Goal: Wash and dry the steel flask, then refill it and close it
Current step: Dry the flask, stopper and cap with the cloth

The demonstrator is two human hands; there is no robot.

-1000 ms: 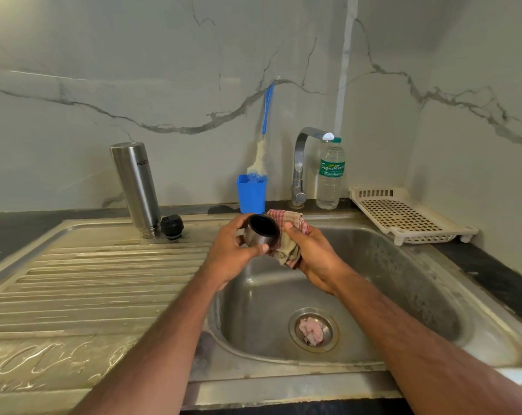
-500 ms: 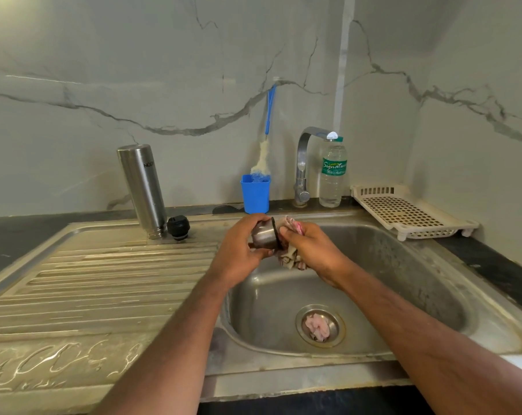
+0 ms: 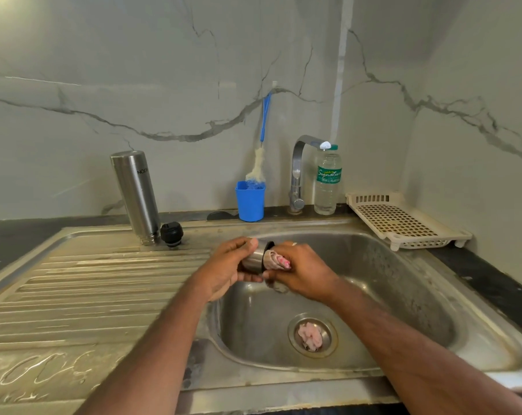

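**Drying the flask cup over the sink**

Marble-veined walls are backing a steel sink [image 3: 433, 298]. Over its basin, the left hand [image 3: 227, 269] is gripping the steel cup [image 3: 253, 260] on its side, mouth facing right toward the right hand [image 3: 301, 272], whose fingers are pinching a cloth [image 3: 276, 262] pushed into that mouth. Left of the basin, the flask [image 3: 137, 196] is standing inverted beside its black stopper [image 3: 171, 233].

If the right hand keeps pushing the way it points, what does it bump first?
Probably the inside of the small steel cup, which the left hand grips. The right hand already points the pink-checked cloth into its mouth.
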